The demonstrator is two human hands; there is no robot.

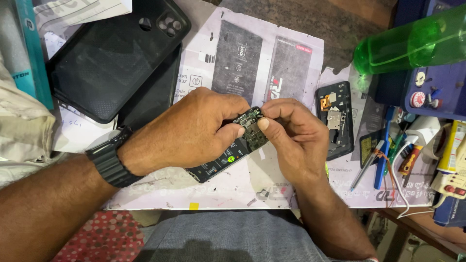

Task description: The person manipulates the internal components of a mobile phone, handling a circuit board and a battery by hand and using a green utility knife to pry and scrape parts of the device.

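Already stripped of its back cover, with circuit board bared: opened phone (232, 155), held above the desk (301, 194) between both hands. Left hand (187, 131) clamped on the upper end, thumb pressing the board; right hand (296, 133) pinched shut on a small part at the top edge. Nearby lay a black case (107, 63), spare back frame (336, 121), green bottle (412, 41). Reassembly seemingly undone, by the look of it.
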